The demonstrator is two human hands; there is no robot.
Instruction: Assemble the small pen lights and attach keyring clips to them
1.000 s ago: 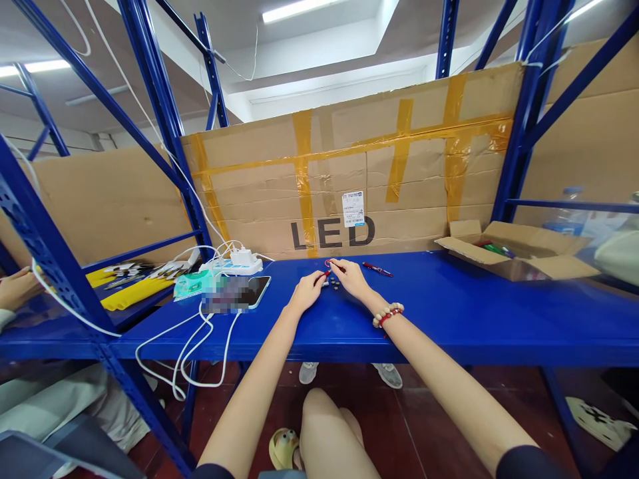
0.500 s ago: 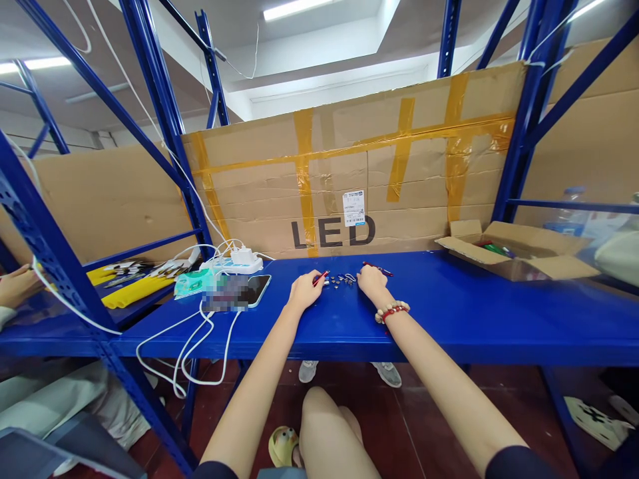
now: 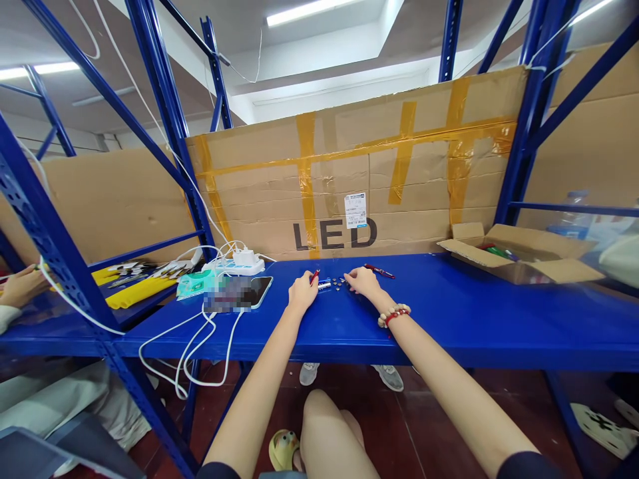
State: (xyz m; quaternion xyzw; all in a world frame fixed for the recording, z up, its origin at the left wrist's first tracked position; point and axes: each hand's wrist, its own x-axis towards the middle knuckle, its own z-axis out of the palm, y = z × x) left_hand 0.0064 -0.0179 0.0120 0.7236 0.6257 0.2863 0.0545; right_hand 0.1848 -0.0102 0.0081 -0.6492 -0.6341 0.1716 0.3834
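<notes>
On the blue shelf top, my left hand (image 3: pixel 302 291) is closed around a slim red pen-like piece (image 3: pixel 314 277) whose tip points up. Just right of it lie short silver cylinder-shaped pieces (image 3: pixel 324 286). Several tiny metal bits (image 3: pixel 337 286) are scattered between my two hands. My right hand (image 3: pixel 365 282), with a beaded bracelet (image 3: pixel 395 314) at the wrist, has its fingertips drawn together over the right side of these bits; what they pinch is too small to make out. Behind that hand a dark red pen-like piece (image 3: pixel 380 271) lies on the shelf.
To the left are a phone (image 3: pixel 261 290), a white power strip (image 3: pixel 241 263) with looping white cables, and a green packet (image 3: pixel 192 285). An open cardboard box (image 3: pixel 519 253) stands at the right. A large cardboard sheet (image 3: pixel 249 199) closes the back. Another person's hand (image 3: pixel 24 286) shows far left.
My right hand has moved left from beside the dark red pen-like piece to the small metal bits. My left hand still holds its red piece, now tilted more upright.
</notes>
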